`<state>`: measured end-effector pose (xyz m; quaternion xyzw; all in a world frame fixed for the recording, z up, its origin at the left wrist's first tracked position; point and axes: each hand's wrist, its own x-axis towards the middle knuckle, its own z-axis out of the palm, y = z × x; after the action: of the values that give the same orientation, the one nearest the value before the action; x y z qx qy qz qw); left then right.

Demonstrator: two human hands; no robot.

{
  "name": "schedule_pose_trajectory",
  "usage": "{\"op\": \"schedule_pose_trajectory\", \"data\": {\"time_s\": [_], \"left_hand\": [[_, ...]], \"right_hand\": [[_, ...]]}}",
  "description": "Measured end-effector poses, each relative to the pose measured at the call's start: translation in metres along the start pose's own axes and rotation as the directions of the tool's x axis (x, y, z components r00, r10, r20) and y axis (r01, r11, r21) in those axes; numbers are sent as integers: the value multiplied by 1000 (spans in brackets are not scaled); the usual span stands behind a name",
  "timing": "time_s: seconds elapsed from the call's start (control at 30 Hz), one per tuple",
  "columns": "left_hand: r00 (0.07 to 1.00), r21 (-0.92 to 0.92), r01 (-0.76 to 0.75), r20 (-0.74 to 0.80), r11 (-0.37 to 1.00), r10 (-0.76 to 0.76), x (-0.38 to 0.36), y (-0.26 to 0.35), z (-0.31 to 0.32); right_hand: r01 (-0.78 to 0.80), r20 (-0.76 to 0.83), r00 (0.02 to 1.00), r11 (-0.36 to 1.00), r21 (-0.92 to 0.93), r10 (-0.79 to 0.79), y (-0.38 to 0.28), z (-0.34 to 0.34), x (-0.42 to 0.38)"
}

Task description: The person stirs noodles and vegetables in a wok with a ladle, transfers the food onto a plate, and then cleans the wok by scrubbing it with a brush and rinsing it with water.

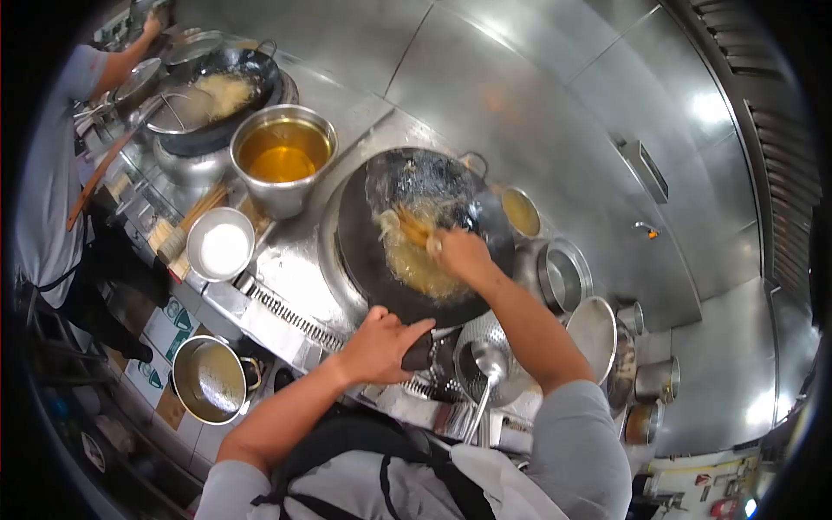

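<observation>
A large dark wok (pixel 360 234) sits on the burner with cloudy, yellowish liquid in its bottom. My right hand (pixel 459 257) reaches into it, closed around a bundle of thin tan sticks (pixel 411 227) that looks like a bamboo wok brush. The sticks' spread ends are in the liquid. At the wok's near rim, my left hand (pixel 379 348) is closed around the dark wok handle (pixel 419 354), one finger stretched along its top toward the rim. Below the wok, a metal ladle (pixel 490 364) rests in a perforated strainer (pixel 472 336).
To the left stand a pot of amber oil (pixel 284 156) and a bowl of white contents (pixel 222 245). A co-worker (pixel 65 173) is beside another wok (pixel 260 65). On the floor is a metal pot (pixel 209 381). More pans (pixel 563 273) line the right side.
</observation>
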<state>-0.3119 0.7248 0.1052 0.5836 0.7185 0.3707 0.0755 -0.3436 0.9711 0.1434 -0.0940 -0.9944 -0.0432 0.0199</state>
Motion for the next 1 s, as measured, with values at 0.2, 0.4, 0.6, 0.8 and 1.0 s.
{"op": "schedule_pose_trajectory", "data": {"time_s": [0.2,0.4,0.6,0.8,1.0], "left_hand": [[994,49,-18,-103,999,23,0,8,7],[996,42,-15,-91,999,19,-1,8,9],[994,23,-53,-94,998,55,1,5,5],[998,66,-41,-39,997,43,-4,2,5],[999,44,-37,-31,998,39,-3,5,6]], "right_hand": [[-172,-23,984,975,143,177,-3,24,41],[-24,-266,960,971,239,89,-4,42,4],[-196,-42,963,802,564,266,-42,29,17],[61,258,947,897,438,-191,40,-23,-110],[-142,223,973,912,384,58,13,2,67]]}}
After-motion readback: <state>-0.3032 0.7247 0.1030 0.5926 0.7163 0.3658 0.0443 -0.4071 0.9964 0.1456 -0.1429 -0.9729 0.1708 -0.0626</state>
